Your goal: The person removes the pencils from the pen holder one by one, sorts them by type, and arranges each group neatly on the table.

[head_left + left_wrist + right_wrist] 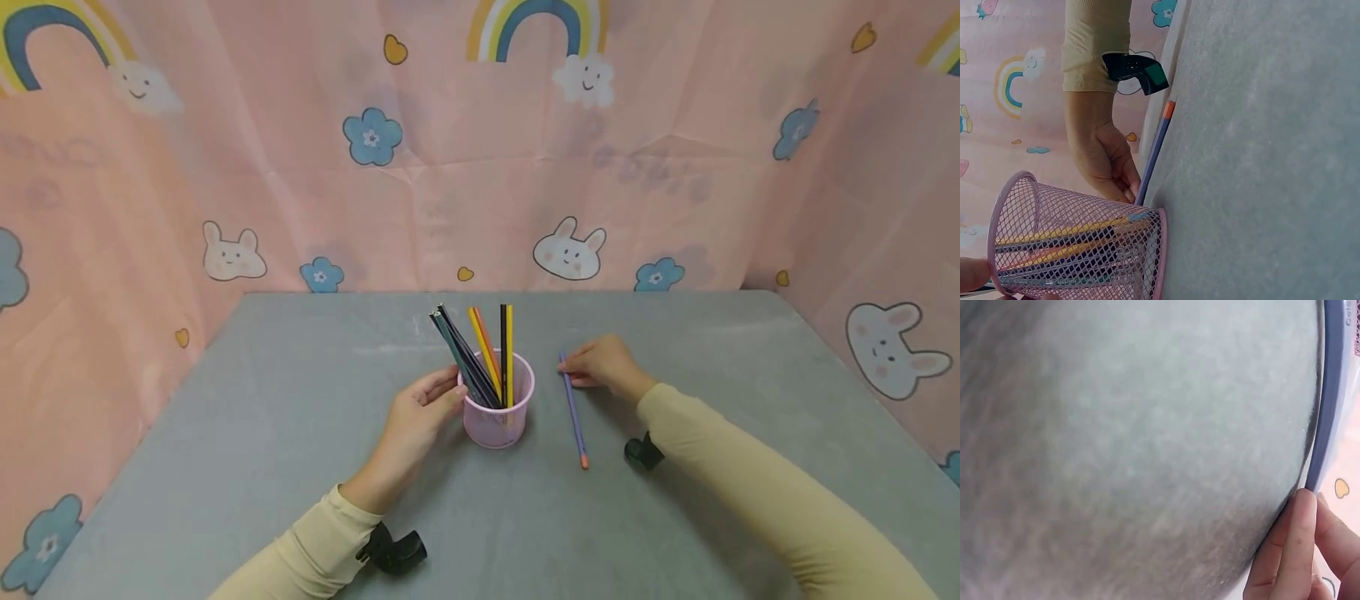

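Observation:
A pink mesh pencil cup [493, 429] stands upright on the grey table, with several pencils [487, 354] in dark, yellow and orange leaning inside it. My left hand [408, 429] holds the cup at its left side, thumb and fingers at the rim. To the right of the cup, my right hand [607, 367] pinches a purple pencil [575, 421] by its far end; the orange-red end points toward me. In the right wrist view, thumb and fingertips meet on the purple pencil [1333, 394]. The left wrist view shows the cup's mesh wall [1079, 203] close up, the left fingers partly cut off.
Grey cloth covers the table [300, 367]. A pink curtain [465, 192] with rainbows, rabbits and flowers rises behind and at both sides. Black camera mounts hang under the left wrist [393, 550] and the right wrist [643, 452].

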The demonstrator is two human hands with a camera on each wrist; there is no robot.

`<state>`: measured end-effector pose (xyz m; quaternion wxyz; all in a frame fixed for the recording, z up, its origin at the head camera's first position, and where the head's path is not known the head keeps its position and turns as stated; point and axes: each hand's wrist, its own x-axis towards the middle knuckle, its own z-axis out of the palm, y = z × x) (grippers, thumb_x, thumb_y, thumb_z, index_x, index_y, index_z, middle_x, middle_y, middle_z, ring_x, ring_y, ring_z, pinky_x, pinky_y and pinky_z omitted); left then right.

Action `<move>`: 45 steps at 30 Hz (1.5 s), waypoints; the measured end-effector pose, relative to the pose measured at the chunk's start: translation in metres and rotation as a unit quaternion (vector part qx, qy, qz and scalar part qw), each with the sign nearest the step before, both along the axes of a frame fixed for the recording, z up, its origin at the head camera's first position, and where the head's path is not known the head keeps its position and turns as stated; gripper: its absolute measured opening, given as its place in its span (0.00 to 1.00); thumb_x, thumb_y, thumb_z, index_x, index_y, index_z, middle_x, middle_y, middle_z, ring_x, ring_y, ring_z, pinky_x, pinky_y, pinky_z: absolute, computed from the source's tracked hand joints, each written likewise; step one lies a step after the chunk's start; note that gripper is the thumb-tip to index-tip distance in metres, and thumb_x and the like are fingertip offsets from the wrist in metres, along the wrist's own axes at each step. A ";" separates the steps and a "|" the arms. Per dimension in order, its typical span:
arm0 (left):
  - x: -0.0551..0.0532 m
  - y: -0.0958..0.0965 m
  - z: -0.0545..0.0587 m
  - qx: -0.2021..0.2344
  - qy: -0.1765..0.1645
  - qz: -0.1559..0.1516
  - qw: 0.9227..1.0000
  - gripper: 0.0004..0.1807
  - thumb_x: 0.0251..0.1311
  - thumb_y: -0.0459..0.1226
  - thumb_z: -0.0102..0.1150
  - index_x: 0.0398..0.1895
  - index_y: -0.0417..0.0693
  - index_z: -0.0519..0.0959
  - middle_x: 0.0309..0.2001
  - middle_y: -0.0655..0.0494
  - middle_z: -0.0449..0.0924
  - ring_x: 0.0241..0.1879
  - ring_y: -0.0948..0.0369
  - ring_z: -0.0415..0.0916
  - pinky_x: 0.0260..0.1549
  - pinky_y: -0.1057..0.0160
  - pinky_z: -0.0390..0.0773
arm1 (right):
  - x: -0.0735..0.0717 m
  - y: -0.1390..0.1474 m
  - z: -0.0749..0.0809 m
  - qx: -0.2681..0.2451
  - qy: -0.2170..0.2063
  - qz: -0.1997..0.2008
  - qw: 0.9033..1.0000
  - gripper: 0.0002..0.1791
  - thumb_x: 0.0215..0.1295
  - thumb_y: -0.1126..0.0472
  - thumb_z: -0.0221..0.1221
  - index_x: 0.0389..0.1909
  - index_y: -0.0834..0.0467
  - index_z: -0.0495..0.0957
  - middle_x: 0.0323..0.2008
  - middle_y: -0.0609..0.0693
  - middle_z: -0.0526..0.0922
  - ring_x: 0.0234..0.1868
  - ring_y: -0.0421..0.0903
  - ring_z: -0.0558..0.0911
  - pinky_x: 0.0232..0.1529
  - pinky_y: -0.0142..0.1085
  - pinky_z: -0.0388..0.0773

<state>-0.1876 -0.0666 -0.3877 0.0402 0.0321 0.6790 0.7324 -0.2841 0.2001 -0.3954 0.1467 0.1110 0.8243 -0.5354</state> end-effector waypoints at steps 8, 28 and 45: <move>-0.001 0.000 0.000 0.004 0.006 -0.002 1.000 0.24 0.61 0.31 0.55 0.59 0.31 0.68 0.58 0.35 0.71 0.57 0.50 0.71 0.53 0.59 0.75 | -0.001 -0.001 0.000 -0.001 0.002 -0.008 1.000 0.16 0.56 0.68 0.63 0.43 0.73 0.78 0.19 0.48 0.81 0.19 0.36 0.80 0.26 0.30 0.82; 0.000 0.000 0.001 0.002 0.000 -0.001 1.000 0.24 0.59 0.30 0.56 0.59 0.32 0.69 0.57 0.37 0.72 0.56 0.52 0.72 0.52 0.63 0.76 | 0.010 -0.001 0.027 -0.050 0.047 0.009 0.998 0.22 0.58 0.63 0.62 0.52 0.69 0.75 0.48 0.62 0.81 0.35 0.39 0.84 0.44 0.35 0.81; 0.000 0.000 0.001 0.000 -0.002 -0.002 1.000 0.24 0.60 0.31 0.56 0.59 0.33 0.69 0.57 0.38 0.72 0.57 0.52 0.72 0.52 0.62 0.76 | 0.012 -0.019 0.042 -0.058 0.054 0.033 0.996 0.23 0.57 0.58 0.63 0.52 0.64 0.76 0.45 0.57 0.83 0.41 0.44 0.85 0.45 0.37 0.81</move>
